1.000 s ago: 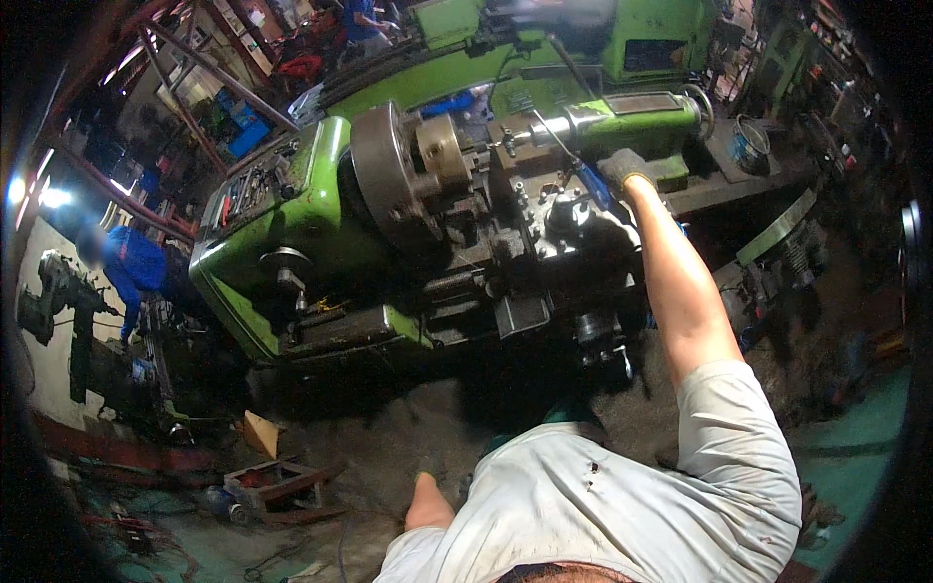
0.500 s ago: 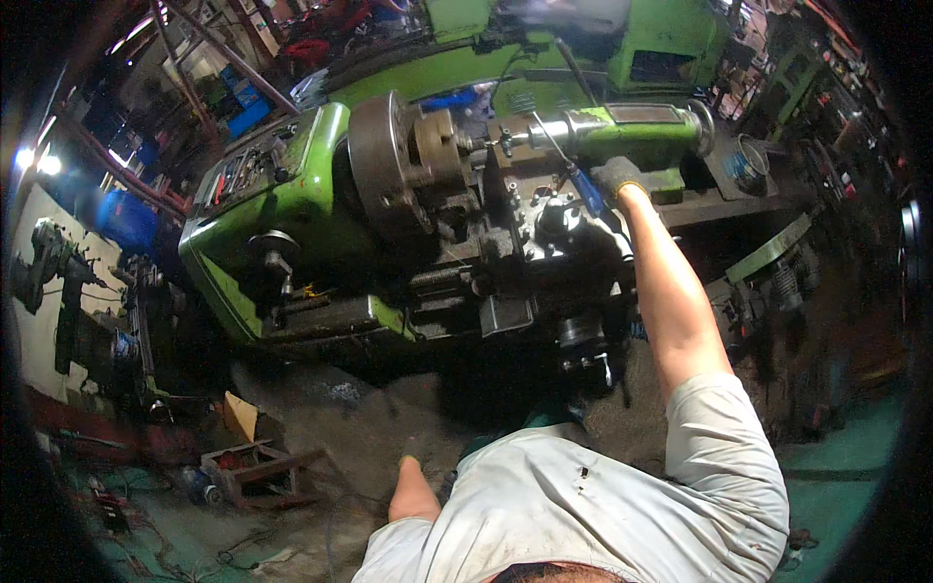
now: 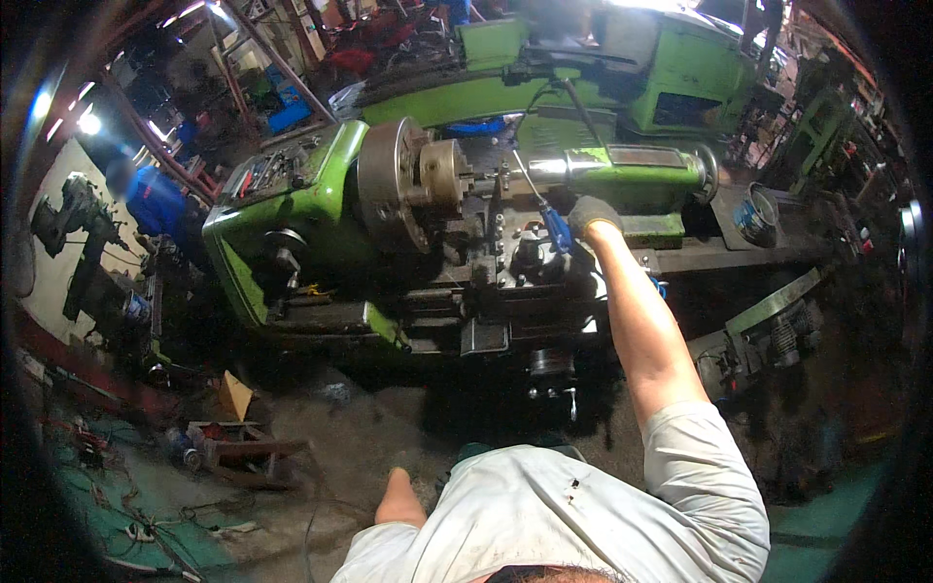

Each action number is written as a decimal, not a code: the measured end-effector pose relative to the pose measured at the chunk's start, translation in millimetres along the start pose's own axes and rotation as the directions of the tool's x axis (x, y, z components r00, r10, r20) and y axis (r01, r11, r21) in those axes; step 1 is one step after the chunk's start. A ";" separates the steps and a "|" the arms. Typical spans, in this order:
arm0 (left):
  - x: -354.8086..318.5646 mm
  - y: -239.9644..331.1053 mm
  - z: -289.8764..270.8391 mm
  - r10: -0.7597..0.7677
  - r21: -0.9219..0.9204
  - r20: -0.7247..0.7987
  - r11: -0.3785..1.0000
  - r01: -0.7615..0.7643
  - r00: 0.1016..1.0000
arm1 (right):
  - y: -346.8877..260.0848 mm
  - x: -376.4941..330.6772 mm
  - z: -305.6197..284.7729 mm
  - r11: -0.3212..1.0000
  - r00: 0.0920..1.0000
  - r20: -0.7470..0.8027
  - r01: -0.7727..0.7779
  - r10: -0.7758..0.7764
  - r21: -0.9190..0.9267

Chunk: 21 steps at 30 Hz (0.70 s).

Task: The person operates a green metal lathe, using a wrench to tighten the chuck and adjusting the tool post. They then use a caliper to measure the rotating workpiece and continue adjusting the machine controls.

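My right hand [image 3: 591,216], in a dark glove with a yellow cuff, reaches over the carriage of a green metal lathe. It appears closed at the side of a blue-handled tool [image 3: 557,231] with a long thin metal rod, though the fingers are mostly hidden. The rod slants up and left toward the space between the chuck [image 3: 391,185] and the tailstock [image 3: 637,175]. Just below the tool is the tool post [image 3: 533,257] on the carriage. Of my left side only a bare stretch of arm shows at the bottom; the left hand is out of sight.
Hand tools lie on the headstock [image 3: 335,185]. A round can [image 3: 756,222] stands past the tailstock. Beneath the carriage hangs a crank handle [image 3: 572,400]. Another green machine [image 3: 680,83] is behind. A low wooden frame [image 3: 248,452] and cables are on the floor at left.
The carriage, tool post and crank have shifted left along the lathe bed. My right hand and the blue-handled tool have moved left with them. My view has also shifted slightly.
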State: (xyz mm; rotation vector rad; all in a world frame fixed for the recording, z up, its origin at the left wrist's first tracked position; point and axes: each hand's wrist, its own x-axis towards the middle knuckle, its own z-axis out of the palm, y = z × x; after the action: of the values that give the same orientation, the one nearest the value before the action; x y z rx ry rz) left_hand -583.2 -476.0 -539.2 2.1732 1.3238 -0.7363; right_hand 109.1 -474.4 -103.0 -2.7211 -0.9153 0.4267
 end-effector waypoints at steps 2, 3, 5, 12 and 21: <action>-1.9 12.0 -1.6 0.004 0.001 -0.020 1.000 -0.004 1.000 | -0.2 -4.3 -0.7 0.999 1.000 -0.003 0.030 -0.029 0.028; -4.1 13.9 2.5 0.005 0.001 -0.026 1.000 -0.005 1.000 | -2.6 -9.2 -4.0 0.998 0.999 -0.001 0.035 -0.035 0.054; -9.0 15.1 11.9 0.015 0.025 -0.047 1.000 -0.013 0.999 | -1.4 -8.0 -1.2 0.995 0.999 -0.004 0.051 -0.051 0.090; -53.1 37.2 54.6 -0.079 -0.054 -0.046 0.996 0.076 0.996 | 12.9 12.7 10.5 0.988 0.995 -0.054 0.092 -0.086 0.127; -108.3 41.1 85.3 -0.193 -0.147 -0.016 0.971 0.188 0.981 | -0.4 -103.0 15.8 0.446 0.486 -0.789 0.841 -0.376 0.306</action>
State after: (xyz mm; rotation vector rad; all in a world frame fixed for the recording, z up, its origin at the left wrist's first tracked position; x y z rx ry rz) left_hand -604.2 -617.6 -524.7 1.9696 1.5674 -0.6579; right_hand 25.0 -535.7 -97.2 -1.4339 -1.2036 -0.2896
